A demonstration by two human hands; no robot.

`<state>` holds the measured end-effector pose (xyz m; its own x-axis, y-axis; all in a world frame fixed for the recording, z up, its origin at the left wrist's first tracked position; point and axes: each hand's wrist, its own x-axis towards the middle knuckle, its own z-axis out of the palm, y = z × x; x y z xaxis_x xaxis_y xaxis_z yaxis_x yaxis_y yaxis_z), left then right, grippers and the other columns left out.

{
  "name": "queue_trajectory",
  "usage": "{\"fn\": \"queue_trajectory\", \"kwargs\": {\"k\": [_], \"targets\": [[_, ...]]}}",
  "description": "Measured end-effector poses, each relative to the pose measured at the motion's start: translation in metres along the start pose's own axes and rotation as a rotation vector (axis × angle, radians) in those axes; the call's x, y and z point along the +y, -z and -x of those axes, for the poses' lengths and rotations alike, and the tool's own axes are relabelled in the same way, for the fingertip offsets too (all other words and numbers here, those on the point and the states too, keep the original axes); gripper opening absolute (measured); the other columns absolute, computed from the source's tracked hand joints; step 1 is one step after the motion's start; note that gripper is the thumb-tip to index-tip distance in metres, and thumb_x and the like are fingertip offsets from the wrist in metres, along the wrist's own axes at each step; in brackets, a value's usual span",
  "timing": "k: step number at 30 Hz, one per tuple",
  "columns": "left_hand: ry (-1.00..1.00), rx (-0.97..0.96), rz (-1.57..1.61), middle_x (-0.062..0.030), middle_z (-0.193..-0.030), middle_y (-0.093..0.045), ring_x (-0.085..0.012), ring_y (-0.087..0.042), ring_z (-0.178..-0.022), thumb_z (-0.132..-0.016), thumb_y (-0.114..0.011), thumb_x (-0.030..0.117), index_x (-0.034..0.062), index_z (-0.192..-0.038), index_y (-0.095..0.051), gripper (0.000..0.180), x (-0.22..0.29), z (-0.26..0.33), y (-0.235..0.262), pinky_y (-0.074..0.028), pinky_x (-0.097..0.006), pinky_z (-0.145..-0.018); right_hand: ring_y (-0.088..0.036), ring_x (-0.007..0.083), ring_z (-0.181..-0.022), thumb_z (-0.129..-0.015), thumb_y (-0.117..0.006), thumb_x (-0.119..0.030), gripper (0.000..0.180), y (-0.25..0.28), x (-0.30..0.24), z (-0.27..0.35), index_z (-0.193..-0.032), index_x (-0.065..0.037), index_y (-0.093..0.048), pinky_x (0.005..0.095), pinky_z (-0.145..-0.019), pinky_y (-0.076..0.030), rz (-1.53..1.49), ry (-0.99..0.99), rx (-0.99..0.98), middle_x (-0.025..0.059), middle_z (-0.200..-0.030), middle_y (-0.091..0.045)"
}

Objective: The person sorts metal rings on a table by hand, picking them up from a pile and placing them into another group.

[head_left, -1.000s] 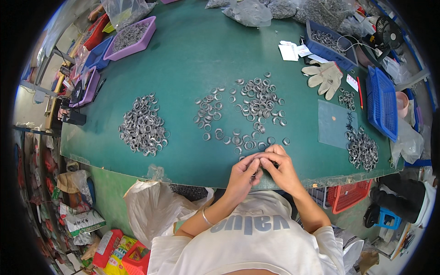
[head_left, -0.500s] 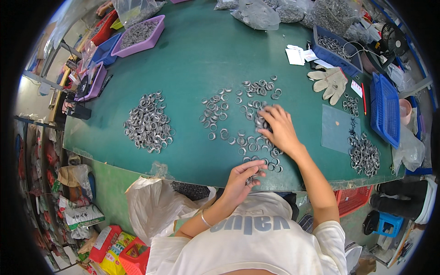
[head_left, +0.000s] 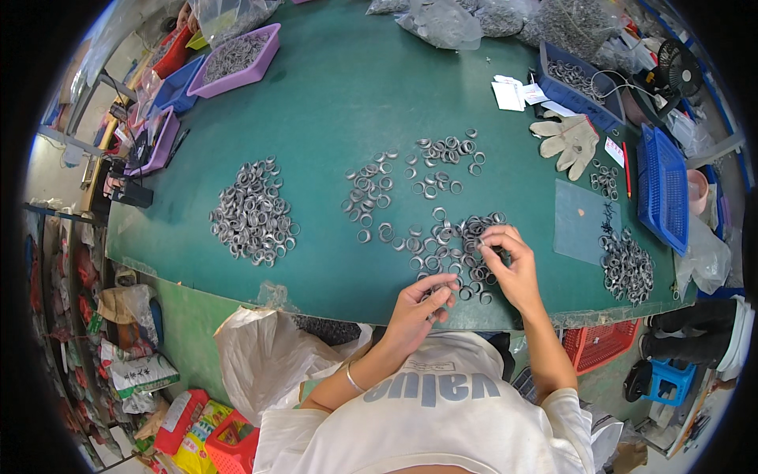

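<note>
Many small grey metal rings lie on a green table (head_left: 332, 103). A dense pile of rings (head_left: 253, 215) sits at the left, and a loose scatter of rings (head_left: 430, 197) spreads across the middle. My right hand (head_left: 512, 265) rests on the near part of that scatter, its fingers pinched on a ring. My left hand (head_left: 422, 304) is at the table's near edge, with its fingers closed around a ring or two. Exactly what lies between the fingers is too small to make out.
Another ring pile (head_left: 628, 265) lies at the right beside a clear plastic sheet (head_left: 580, 221). A work glove (head_left: 567, 141), blue baskets (head_left: 663, 186), purple trays (head_left: 237, 59) and bags of parts (head_left: 446, 20) ring the table. A white plastic bag (head_left: 264, 355) hangs below the near edge.
My right hand reached out to the middle scatter of rings, then drew back toward me onto its near part. The left hand stayed at the table edge.
</note>
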<state>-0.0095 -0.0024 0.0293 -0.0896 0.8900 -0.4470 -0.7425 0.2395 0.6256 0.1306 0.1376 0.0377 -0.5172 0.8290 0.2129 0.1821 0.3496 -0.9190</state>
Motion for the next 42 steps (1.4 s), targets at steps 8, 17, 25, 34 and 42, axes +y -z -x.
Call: {"fn": "queue_trajectory", "kwargs": {"k": [8,17,25,34,42], "targets": [[0.024,0.016,-0.014,-0.0045,-0.092,-0.06,-0.0118,-0.056,-0.075,-0.096,-0.052,0.023,0.0001,-0.116,-0.058,0.031,0.001,-0.003,-0.005,-0.043,-0.023,-0.052,-0.058,0.0241,-0.086,-0.077,-0.063,0.002,0.01,-0.01,-0.05,0.026,-0.087,0.002,-0.063,0.0326,-0.077,-0.046,0.292,0.287,-0.258,0.0116,-0.092,-0.061],[0.203,-0.087,0.136,-0.0031,-0.088,-0.06,-0.0106,-0.055,-0.075,-0.094,-0.055,0.023,0.0023,-0.107,-0.06,0.025,0.011,0.002,-0.001,-0.04,-0.021,-0.052,-0.056,0.0283,-0.089,-0.079,-0.061,0.001,0.015,-0.007,-0.011,-0.036,-0.093,-0.001,-0.066,0.0373,-0.08,-0.042,0.359,0.216,-0.039,0.0105,-0.094,-0.062],[0.135,-0.011,0.001,-0.0014,-0.091,-0.059,-0.009,-0.053,-0.077,-0.092,-0.056,0.014,0.0016,-0.107,-0.061,0.021,0.002,0.004,0.003,-0.035,-0.018,-0.05,-0.055,0.0267,-0.085,-0.074,-0.068,-0.004,0.009,-0.008,-0.013,-0.03,-0.082,-0.005,-0.064,0.0376,-0.08,-0.037,0.497,0.105,-0.111,0.0075,-0.088,-0.061],[0.16,0.075,0.186,0.0006,-0.089,-0.056,-0.0052,-0.048,-0.071,-0.096,-0.052,0.025,0.0015,-0.114,-0.056,0.03,0.0,-0.006,-0.01,-0.032,-0.017,-0.048,-0.057,0.0247,-0.081,-0.07,-0.072,-0.005,0.013,-0.011,-0.04,0.024,-0.081,-0.004,-0.065,0.0356,-0.076,-0.041,0.263,0.312,-0.263,0.0069,-0.088,-0.063],[0.195,-0.065,0.222,-0.0033,-0.087,-0.059,-0.0096,-0.052,-0.07,-0.091,-0.058,0.013,0.0024,-0.109,-0.061,0.021,0.008,-0.003,-0.003,-0.032,-0.018,-0.044,-0.054,0.0288,-0.087,-0.079,-0.062,-0.004,0.014,0.007,0.003,-0.035,-0.092,-0.002,-0.066,0.0377,-0.08,-0.039,0.572,0.144,0.01,0.0078,-0.094,-0.063]]}}
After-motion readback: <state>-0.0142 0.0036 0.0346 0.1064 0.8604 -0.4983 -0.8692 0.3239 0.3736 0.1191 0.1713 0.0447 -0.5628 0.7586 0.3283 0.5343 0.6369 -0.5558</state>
